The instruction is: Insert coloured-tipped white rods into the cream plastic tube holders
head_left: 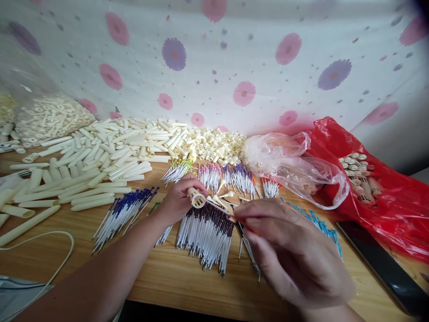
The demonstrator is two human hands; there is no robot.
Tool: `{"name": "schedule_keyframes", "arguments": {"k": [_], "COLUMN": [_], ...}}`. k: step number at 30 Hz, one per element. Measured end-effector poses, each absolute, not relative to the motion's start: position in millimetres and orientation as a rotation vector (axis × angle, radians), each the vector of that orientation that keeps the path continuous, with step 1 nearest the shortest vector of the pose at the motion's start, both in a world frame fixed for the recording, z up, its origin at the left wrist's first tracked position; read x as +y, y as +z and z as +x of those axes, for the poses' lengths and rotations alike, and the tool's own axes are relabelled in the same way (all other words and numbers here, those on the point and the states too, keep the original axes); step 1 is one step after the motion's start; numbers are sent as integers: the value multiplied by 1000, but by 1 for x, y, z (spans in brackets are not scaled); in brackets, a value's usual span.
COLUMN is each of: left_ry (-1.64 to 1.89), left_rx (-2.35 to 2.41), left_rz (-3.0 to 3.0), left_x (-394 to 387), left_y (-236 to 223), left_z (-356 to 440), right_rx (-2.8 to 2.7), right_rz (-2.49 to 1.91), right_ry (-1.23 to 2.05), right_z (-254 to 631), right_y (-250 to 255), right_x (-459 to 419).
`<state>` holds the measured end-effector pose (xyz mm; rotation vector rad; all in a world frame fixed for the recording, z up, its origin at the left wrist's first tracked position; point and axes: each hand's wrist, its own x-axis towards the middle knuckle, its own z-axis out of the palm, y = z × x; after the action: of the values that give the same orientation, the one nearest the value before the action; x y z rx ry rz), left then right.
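Observation:
My left hand (179, 199) is closed around a cream slotted plastic pen part (197, 199), whose open slotted end faces me. Between the thumb and fingers of my right hand (296, 250) is a thin white pen refill (217, 206) with an orange end. Its far tip reaches to the slotted end; whether it has entered a hole I cannot tell. Under both hands lies a dense row of white refills with dark maroon ends (204, 237). Blue-ended refills (125, 217) lie left of them, and light-blue-ended ones (321, 223) are partly behind my right hand.
Cream tubes (130, 143) and short slotted parts (214, 145) are heaped along the back. Yellow, pink, purple and orange-ended refills (241, 179) lie before them. A clear bag (284, 156), a red bag (395, 210) and a black phone-like slab (378, 268) occupy the right; a cord (69, 250) curls left.

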<state>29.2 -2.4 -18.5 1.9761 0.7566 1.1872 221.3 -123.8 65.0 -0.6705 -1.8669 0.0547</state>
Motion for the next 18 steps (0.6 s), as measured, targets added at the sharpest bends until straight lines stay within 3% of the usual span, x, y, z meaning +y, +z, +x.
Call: {"name": "schedule_keyframes", "arguments": {"k": [18], "left_ry": [1066], "left_rx": [739], "left_rz": [1991], "left_x": [0], "left_y": [-22], "left_z": [28], "right_rx": [-1801], "right_rz": [-729], "right_ry": [-53], "right_z": [212], "right_y": [56], "right_x": [-119]}}
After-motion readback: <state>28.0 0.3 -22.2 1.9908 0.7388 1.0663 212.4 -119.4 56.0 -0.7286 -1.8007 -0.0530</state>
